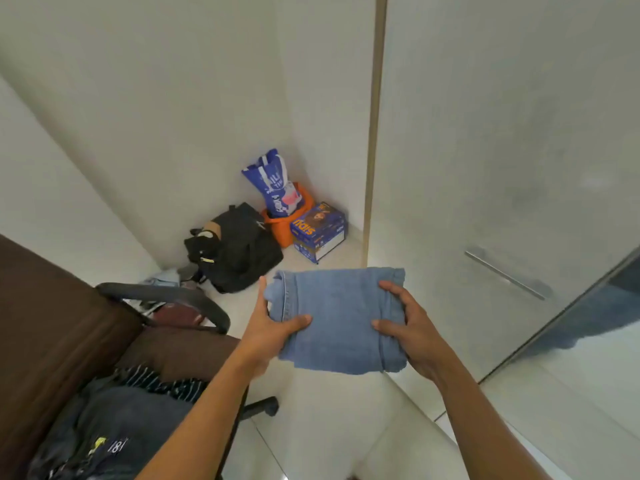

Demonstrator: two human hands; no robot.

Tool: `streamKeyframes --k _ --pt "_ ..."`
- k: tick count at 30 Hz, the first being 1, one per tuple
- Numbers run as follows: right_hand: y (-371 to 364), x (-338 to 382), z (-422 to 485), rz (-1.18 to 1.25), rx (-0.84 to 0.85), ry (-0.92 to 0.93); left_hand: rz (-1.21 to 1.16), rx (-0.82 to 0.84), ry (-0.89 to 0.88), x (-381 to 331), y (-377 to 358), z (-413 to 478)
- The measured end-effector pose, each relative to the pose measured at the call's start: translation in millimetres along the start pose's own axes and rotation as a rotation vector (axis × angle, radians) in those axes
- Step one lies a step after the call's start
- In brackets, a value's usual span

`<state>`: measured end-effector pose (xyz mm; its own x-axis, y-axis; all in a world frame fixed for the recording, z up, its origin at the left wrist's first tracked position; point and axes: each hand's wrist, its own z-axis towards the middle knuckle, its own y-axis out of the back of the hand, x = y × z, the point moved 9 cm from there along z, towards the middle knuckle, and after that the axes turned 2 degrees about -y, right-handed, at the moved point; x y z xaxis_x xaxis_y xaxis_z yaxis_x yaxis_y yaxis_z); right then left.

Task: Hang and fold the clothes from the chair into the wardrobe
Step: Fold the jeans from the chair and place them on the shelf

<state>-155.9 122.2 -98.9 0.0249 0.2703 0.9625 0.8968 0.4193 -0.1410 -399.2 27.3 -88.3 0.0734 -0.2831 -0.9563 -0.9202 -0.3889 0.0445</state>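
- At 8 o'clock and nearest you is the brown chair (52, 323). Its seat carries a heap of dark clothes (117, 424), with a striped piece (156, 379) on the heap's far side.
- Straight ahead, you hold the folded blue denim (339, 317) in the air above the floor. Your left hand (273, 330) grips its 9 o'clock edge with the thumb pressed on top. Your right hand (412, 327) grips the 3 o'clock edge with the fingers curled over the cloth.
- The chair's black armrest (166, 296) curves at 9 o'clock of the denim, near your left hand but apart from it.
- Pale floor (311, 427) lies open at 6 o'clock, between your forearms.
- In the corner at 11 o'clock a black bag (239, 247) slumps on the floor. Past it, an orange container (287, 226) holds an upright blue-and-white plastic bag (273, 181), and a blue box (318, 230) sits just beside it.
- The white wardrobe door (502, 133) fills 2 o'clock, and its bar handle (505, 273) is at 3 o'clock of the denim. The door's tan edge stands just beyond the cloth's far corner.
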Motion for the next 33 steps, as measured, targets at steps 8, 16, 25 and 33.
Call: streamKeyframes --k 8,16,25,33 --pt "90 -56 -162 -0.023 -0.340 0.020 0.084 0.334 -0.181 42 -108 -88" --pt "171 -70 -369 -0.111 -0.695 0.038 0.124 0.612 -0.088 92 -233 -208" --pt "286 -23 -585 -0.129 -1.096 0.144 0.226 0.941 -0.280 43 -432 -347" --pt "413 74 -742 -0.185 -1.266 0.406 0.059 1.076 -0.509 -51 -612 -488"
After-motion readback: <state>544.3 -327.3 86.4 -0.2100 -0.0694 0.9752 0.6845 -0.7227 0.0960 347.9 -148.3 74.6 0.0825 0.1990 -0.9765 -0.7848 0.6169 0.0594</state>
